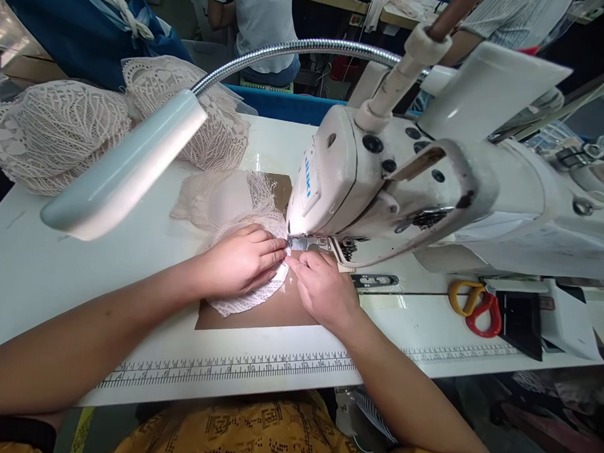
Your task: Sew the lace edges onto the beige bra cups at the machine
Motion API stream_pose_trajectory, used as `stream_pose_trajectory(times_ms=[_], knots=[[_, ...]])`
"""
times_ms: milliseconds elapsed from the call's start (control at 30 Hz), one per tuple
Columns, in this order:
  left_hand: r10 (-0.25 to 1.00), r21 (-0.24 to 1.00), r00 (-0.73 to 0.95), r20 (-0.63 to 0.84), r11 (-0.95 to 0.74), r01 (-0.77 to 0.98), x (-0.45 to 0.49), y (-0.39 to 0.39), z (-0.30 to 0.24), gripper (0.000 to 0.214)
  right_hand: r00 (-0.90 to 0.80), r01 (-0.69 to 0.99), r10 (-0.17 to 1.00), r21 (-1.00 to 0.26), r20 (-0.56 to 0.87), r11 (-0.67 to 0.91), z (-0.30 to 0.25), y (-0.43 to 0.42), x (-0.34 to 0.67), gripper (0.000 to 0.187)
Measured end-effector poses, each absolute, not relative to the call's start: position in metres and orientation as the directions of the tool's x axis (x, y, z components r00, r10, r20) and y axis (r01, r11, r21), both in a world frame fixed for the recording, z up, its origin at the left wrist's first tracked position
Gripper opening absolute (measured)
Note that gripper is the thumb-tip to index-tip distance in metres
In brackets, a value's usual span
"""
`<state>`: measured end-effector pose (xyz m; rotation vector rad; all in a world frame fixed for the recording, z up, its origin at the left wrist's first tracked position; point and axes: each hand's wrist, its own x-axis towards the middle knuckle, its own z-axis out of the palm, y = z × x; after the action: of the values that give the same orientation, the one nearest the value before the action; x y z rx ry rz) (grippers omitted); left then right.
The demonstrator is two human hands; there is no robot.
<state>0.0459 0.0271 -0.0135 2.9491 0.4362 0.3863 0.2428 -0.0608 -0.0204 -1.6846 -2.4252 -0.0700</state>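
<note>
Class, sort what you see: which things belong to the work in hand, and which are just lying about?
Likely in the work:
lace piece, under the left hand
right hand, at the lace's edge
sewing machine
brown sheet beneath the lace

Apparently lying about:
scissors, right side
lace bundles, back left, perhaps related
blue fabric behind them

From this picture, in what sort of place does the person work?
Most likely a garment sewing workshop: a JUKI sewing machine stands here with a lace piece beside it, and bundled lace lies at the back left.
</note>
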Motion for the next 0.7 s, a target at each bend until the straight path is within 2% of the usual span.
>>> stream_pose_trajectory(times_ms=[133, 400, 567, 700], knots=[[0.328, 0.176, 0.911, 0.249, -0.941, 0.29, 0.0458, 0.0287, -0.0158, 0.038, -0.282, 0.953, 0.948, -0.072, 0.144, 0.294, -0.0221, -0.0586, 0.2429, 0.041], [0.344, 0.147, 0.909, 0.237, -0.937, 0.316, 0.043, 0.033, -0.0175, 0.038, -0.21, 0.952, 0.97, -0.202, 0.118, 0.231, -0.0241, -0.06, 0.2498, 0.043], [0.32, 0.153, 0.914, 0.248, -0.945, 0.289, 0.0419, 0.0343, -0.0149, 0.035, -0.303, 0.91, 0.938, -0.239, 0.17, 0.338, -0.0219, -0.0611, 0.251, 0.042], [0.287, 0.166, 0.925, 0.25, -0.954, 0.251, 0.0419, 0.0337, -0.0146, 0.032, -0.379, 0.891, 0.911, -0.202, 0.162, 0.407, -0.0209, -0.0611, 0.2498, 0.039]])
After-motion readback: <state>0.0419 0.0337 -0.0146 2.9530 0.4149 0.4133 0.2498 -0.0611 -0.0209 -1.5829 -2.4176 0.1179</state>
